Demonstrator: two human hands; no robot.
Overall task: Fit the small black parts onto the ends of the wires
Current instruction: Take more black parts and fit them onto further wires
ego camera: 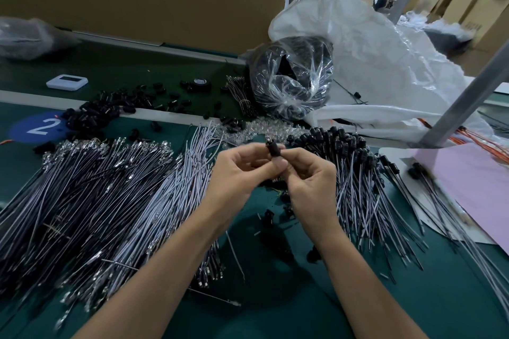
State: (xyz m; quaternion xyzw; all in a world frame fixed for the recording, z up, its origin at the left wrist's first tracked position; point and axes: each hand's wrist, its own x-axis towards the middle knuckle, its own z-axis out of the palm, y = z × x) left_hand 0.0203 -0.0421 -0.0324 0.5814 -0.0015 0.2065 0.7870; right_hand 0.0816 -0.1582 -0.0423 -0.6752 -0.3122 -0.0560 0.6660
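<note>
Where a small black plastic part [272,150] is held above the green desk [275,311], left hand [237,170] and right hand [305,177] both pinch it. Grey wire heaps [110,201] crowd both sides; a clear plastic bag [292,77] behind holds black parts.

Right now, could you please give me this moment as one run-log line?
step: fitting | left hand: pinching black part | right hand: pinching same part | bare wires: piled left | fitted wires: piled right
</note>
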